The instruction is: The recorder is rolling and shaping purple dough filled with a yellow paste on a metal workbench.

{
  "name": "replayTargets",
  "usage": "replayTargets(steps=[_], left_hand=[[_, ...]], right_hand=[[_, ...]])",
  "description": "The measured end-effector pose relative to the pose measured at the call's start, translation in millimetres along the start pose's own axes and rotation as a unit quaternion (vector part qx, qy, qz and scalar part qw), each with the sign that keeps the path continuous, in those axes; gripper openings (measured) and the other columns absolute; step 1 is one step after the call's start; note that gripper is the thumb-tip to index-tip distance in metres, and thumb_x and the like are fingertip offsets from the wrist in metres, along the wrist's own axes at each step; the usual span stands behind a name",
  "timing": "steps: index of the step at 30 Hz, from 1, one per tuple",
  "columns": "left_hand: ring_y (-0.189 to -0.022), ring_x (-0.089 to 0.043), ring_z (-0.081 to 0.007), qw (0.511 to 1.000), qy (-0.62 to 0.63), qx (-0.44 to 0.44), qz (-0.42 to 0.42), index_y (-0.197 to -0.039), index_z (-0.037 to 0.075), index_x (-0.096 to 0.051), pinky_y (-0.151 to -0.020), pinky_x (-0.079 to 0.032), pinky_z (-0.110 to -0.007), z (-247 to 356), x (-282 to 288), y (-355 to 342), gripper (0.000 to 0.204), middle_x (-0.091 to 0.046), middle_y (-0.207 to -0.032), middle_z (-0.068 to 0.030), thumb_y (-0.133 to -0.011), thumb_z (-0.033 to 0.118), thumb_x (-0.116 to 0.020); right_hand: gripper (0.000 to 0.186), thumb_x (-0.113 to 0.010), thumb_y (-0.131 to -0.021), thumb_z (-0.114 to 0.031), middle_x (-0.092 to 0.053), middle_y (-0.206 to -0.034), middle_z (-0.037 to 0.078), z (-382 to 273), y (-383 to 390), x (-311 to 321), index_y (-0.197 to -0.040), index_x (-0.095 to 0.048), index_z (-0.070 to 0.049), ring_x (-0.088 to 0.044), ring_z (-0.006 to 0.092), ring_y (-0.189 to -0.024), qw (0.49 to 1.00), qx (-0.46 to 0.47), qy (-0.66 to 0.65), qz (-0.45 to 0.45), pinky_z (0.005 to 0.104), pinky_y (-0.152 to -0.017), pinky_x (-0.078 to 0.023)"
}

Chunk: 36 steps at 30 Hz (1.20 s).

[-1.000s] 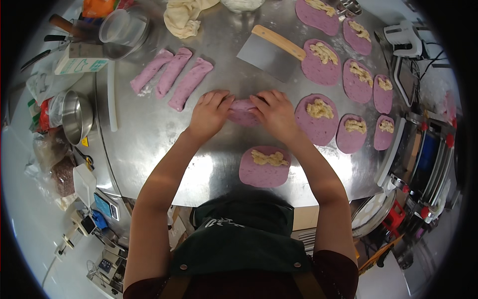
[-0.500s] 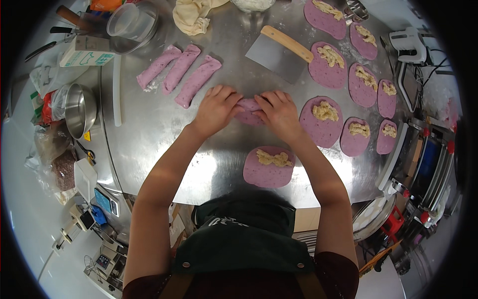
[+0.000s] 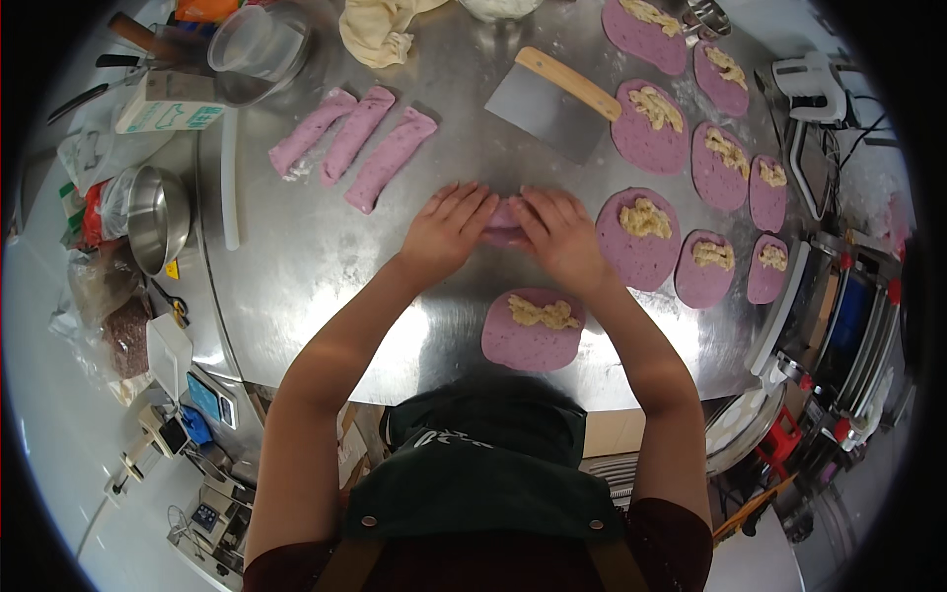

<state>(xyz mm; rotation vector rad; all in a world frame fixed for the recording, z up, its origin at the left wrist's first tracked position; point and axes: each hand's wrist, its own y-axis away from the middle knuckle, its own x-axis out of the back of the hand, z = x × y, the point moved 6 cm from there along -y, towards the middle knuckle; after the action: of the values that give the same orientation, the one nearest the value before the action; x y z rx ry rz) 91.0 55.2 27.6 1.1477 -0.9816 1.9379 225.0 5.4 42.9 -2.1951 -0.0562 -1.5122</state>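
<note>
A pink dough roll (image 3: 505, 222) lies at the middle of the steel table, with my left hand (image 3: 446, 224) and my right hand (image 3: 558, 229) curled over its two ends. Their fingers hide much of it. Three finished-looking pink rolls (image 3: 357, 133) lie to the upper left. Below my hands is a pink dough oval (image 3: 508, 340) topped with pale, lumpy filling (image 3: 543, 315). Just right of my right hand is another topped oval (image 3: 632, 253), among several more.
A metal scraper with wooden handle (image 3: 539, 108) lies beyond my hands. Pale dough (image 3: 367, 30) sits farther back. At left are a steel bowl (image 3: 158, 222), clear tubs (image 3: 247, 44) and a white rod (image 3: 231, 183). A mixer (image 3: 802, 85) stands at the right.
My hands have moved slightly toward my body along with the roll, and now cover more of it; the flat dough that showed below the roll is narrower.
</note>
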Motion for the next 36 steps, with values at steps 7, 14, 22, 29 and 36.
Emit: replayTargets(steps=[7,14,22,29,36], left_hand=[[-0.120,-0.047,-0.0262,0.999,0.000,0.032,-0.018,-0.119,0.004,-0.054,-0.104,-0.032,-0.046,-1,-5,-16,0.050,-0.052,-0.125,-0.0104,-0.073,0.019,-0.067],[-0.112,-0.050,-0.0267,1.000,0.003,0.001,0.005,-0.113,0.005,-0.057,-0.102,-0.034,-0.046,7,-6,-4,0.043,-0.056,-0.113,-0.0113,-0.075,0.021,-0.066],[-0.103,-0.052,-0.0266,0.998,0.050,0.026,0.004,-0.111,0.006,-0.058,-0.097,-0.038,-0.045,4,-8,-15,0.043,-0.055,-0.106,-0.0080,-0.073,0.024,-0.068],[-0.102,-0.053,-0.0263,0.998,0.042,0.020,0.035,-0.111,0.006,-0.057,-0.095,-0.040,-0.043,13,-9,-6,0.046,-0.056,-0.106,-0.0079,-0.070,0.023,-0.070],[-0.104,-0.052,-0.0250,1.000,-0.007,-0.002,0.029,-0.118,0.006,-0.055,-0.096,-0.039,-0.043,13,-8,4,0.049,-0.054,-0.112,-0.0089,-0.073,0.022,-0.067]], right_hand=[[0.046,-0.069,-0.070,-0.017,-0.055,-0.105,0.009,13,2,-5,-0.112,-0.058,-0.003,-0.052,0.0261,-0.102,0.996,-0.061,-0.058,-0.033,0.0423,-0.092,-0.041],[0.043,-0.070,-0.070,-0.018,-0.054,-0.100,0.008,9,5,5,-0.109,-0.059,-0.003,-0.052,0.0257,-0.096,0.993,-0.073,-0.088,0.004,0.0407,-0.086,-0.042],[0.040,-0.070,-0.068,-0.018,-0.054,-0.101,0.006,15,8,-2,-0.105,-0.060,-0.007,-0.052,0.0262,-0.094,0.993,-0.088,-0.074,-0.028,0.0397,-0.082,-0.042],[0.046,-0.071,-0.066,-0.018,-0.054,-0.104,0.008,8,21,-3,-0.108,-0.057,-0.005,-0.054,0.0267,-0.097,0.999,-0.025,-0.035,0.003,0.0407,-0.086,-0.043],[0.042,-0.072,-0.066,-0.017,-0.054,-0.102,0.007,11,18,2,-0.104,-0.058,-0.004,-0.054,0.0268,-0.096,0.994,-0.080,-0.071,0.012,0.0411,-0.086,-0.042]])
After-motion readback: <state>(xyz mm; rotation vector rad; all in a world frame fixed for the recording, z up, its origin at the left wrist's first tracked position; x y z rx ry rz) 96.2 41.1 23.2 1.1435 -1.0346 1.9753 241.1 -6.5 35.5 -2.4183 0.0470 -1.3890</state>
